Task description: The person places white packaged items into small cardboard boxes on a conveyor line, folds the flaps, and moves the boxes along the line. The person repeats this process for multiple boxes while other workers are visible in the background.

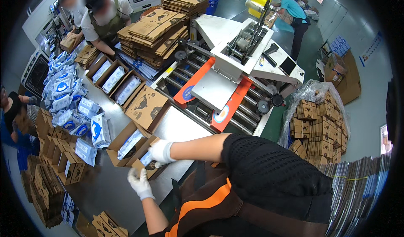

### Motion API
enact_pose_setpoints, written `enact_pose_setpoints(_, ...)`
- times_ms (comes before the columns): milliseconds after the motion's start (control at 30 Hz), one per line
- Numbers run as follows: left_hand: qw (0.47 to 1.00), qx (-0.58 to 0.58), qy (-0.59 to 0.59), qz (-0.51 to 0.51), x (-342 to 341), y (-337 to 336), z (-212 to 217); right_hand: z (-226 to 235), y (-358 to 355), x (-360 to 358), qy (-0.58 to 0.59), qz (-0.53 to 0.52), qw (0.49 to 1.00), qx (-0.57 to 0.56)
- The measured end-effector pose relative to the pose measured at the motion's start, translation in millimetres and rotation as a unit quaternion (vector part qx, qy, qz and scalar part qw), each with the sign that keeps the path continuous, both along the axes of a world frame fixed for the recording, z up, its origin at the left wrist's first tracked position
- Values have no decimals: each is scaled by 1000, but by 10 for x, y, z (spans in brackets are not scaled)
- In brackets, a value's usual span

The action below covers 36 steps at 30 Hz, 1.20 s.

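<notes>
Both my hands wear white gloves. My right hand (pixel 162 152) closes over the near edge of an open cardboard box (pixel 148 153), next to a pale blue pouch inside it. Its fingertips are partly hidden. Just below, my left hand (pixel 140 184) is at the box's near end flap, fingers stretched and apart. Beside this box, another open box (pixel 115 156) holds a white-and-blue pouch (pixel 130 144). A box with its printed top closed (pixel 145 106) stands beyond them on the metal table (pixel 113 186).
Pouches (pixel 63 87) lie heaped along the table's left. Several open filled boxes (pixel 102 74) stand farther back, near flattened carton stacks (pixel 153 24). A roller taping machine (pixel 223 85) stands ahead to the right. Wrapped cartons (pixel 317 123) are at right. Other people work at the far left and back.
</notes>
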<state>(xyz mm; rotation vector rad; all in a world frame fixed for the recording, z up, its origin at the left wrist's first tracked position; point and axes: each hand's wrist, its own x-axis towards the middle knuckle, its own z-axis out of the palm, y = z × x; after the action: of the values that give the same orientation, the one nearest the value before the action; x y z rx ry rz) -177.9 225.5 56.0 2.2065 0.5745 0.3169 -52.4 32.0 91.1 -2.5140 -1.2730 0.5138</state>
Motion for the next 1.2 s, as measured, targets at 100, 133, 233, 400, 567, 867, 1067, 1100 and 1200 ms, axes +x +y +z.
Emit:
enact_pose_setpoints(100,967,-253,4,25,119,257,-697,223,103,-3,-178,10,962,205)
enact_pose_setpoints(133,930,-354,87,-48,182,107,-536,241,-61,-70,-252,-14,939,235)
enact_pose_setpoints(233,923,-333,190,-9,125,-647,-99,68,-859,-357,-99,-9,980,174)
enact_pose_setpoints(400,901,-387,181,-72,391,-1451,-261,-255,-1747,-300,-83,-115,977,156)
enact_pose_setpoints(567,837,-493,162,-173,1118,-2139,-276,-179,-2303,119,-174,-203,951,157)
enact_pose_setpoints(867,971,15,-209,-114,765,-588,549,-255,-847,154,125,-307,881,336)
enact_pose_setpoints(1067,970,102,19,-220,603,711,366,300,430,690,161,-27,986,25)
enact_pose_setpoints(1100,965,103,23,-239,665,734,316,43,453,710,105,13,993,59)
enact_pose_setpoints(1200,975,22,74,-208,928,816,268,316,665,898,124,-7,990,-72)
